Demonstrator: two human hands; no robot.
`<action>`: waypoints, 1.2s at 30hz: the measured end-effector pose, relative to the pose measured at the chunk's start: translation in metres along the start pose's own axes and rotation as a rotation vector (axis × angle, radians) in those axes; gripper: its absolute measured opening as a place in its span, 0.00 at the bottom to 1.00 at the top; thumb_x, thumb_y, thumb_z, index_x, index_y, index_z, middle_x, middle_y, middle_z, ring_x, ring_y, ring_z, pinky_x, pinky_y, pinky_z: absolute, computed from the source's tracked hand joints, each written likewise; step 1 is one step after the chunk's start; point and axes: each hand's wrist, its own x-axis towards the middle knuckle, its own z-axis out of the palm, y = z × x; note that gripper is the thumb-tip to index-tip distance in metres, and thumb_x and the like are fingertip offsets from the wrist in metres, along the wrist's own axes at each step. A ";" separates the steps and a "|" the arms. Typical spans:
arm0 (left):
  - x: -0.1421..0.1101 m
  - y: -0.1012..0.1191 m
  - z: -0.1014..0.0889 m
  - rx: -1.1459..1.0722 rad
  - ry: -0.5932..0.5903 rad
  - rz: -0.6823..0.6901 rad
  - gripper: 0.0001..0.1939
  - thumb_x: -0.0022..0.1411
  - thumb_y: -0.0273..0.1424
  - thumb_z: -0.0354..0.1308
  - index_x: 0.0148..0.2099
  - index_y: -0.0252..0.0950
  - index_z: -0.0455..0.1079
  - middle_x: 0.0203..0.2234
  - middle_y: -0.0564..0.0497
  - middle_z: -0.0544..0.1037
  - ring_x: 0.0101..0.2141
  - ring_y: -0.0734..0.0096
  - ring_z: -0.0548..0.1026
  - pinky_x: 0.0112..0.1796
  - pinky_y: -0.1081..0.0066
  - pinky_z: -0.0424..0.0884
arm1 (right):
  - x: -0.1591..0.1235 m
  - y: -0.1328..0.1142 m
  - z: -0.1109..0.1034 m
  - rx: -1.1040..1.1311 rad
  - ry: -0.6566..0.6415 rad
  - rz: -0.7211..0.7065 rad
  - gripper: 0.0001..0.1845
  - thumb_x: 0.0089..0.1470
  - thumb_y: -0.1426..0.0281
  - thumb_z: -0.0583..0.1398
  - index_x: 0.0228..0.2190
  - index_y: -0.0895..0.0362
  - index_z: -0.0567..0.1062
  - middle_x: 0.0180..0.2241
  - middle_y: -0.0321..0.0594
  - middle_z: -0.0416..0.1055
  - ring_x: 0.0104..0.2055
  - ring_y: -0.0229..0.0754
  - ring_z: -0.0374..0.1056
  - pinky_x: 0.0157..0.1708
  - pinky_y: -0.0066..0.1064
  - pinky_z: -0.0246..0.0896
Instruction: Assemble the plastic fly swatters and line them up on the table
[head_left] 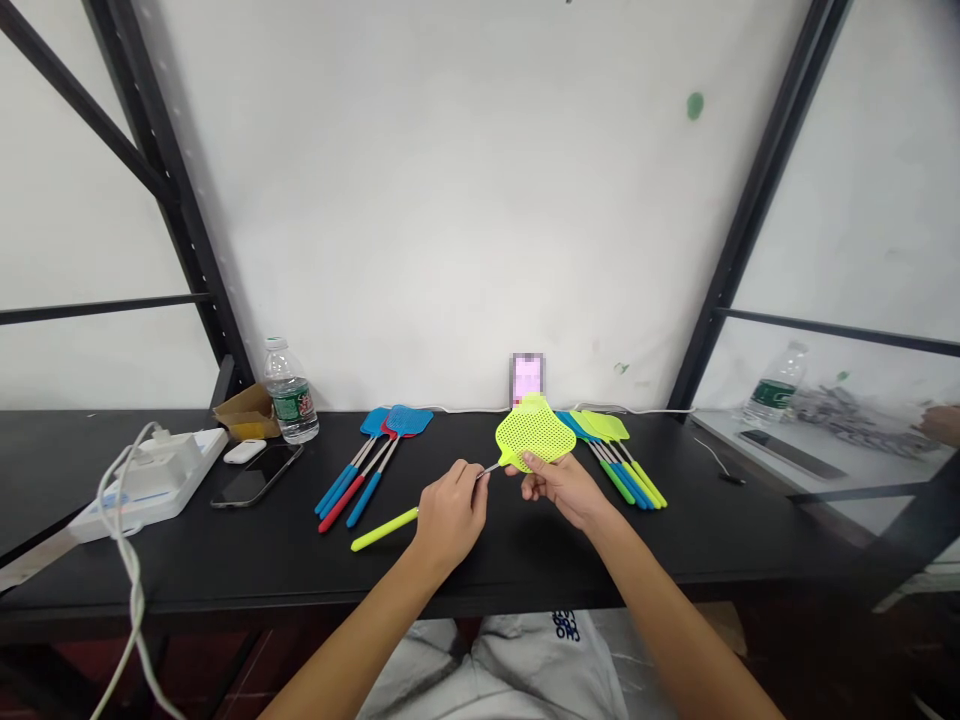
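Two bare hands hold one neon-yellow plastic fly swatter (535, 430) up over a black table (675, 535), near the table's middle. The left hand (450, 515) is closed in a firm fist around the swatter's thin metal shaft (486, 469), with the yellow handle grip (382, 528) sticking out of the fist toward 8 o'clock. The right hand (561, 490) lies palm up and half curled, its thumb (529, 461) pressed on the base of the perforated head, pinching it against the fingers behind. The two hands sit just beside each other, and both forearms rise from the bottom of the view. At about 11 o'clock from the hands lie blue and red swatters (397, 422), with a group of blue, green and yellow swatters (611, 430) at 1 o'clock. Farther toward 10 o'clock stand a water bottle (290, 397) and a cardboard piece (244, 414), near a black phone (256, 475) and a white power strip (146, 485). A pixelated upright object (527, 378) stands at 12 o'clock against the wall.
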 end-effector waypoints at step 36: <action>0.000 -0.002 0.002 0.002 0.208 0.080 0.08 0.68 0.30 0.48 0.39 0.37 0.69 0.28 0.52 0.72 0.28 0.73 0.70 0.29 0.73 0.63 | -0.001 0.008 0.003 -0.082 -0.114 0.014 0.22 0.55 0.55 0.60 0.39 0.62 0.76 0.25 0.41 0.74 0.21 0.36 0.67 0.22 0.28 0.57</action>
